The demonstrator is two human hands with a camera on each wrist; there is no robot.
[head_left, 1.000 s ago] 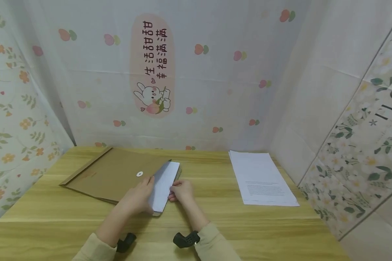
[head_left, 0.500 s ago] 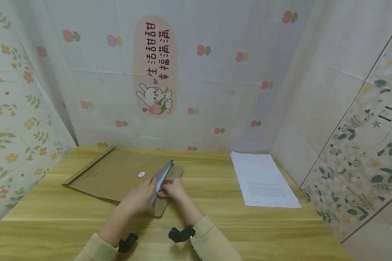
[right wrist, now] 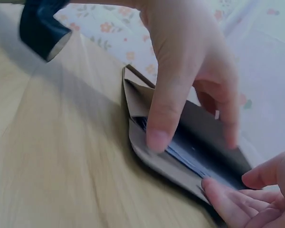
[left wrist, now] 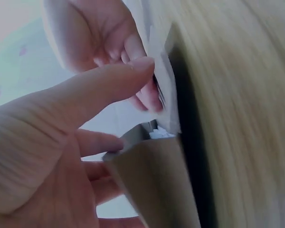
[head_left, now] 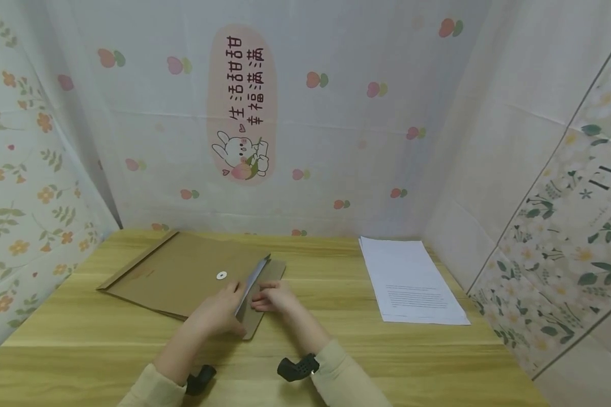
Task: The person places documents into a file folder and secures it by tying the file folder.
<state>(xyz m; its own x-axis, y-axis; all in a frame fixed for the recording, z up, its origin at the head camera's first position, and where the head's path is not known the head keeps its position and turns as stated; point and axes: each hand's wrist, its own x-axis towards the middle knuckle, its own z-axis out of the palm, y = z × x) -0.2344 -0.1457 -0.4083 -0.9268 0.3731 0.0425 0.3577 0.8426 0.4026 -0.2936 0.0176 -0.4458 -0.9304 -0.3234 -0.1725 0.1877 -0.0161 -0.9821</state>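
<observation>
A brown paper document envelope (head_left: 178, 271) with a white button lies on the left of the table, its mouth gaping toward the right and its flap (head_left: 276, 271) spread flat. White papers (right wrist: 190, 164) sit inside, their edges just visible in the mouth. My left hand (head_left: 215, 314) holds the envelope at the near end of the mouth: thumb by the flap, fingers against the upper panel (left wrist: 152, 175). Over the flap is my right hand (head_left: 279, 299), its fingers loosely bent. Nothing shows between its thumb and fingers in the right wrist view.
A stack of printed white sheets (head_left: 409, 282) lies at the right of the wooden table (head_left: 331, 339). Patterned cloths (head_left: 336, 141) hang behind the table and at both sides. A black wrist camera mount (head_left: 297, 368) is strapped at the right sleeve.
The papers, which stuck out of the mouth a second ago, have slid left into the envelope under my right hand. That hand has since drawn back slightly right. My left hand stays at the mouth.
</observation>
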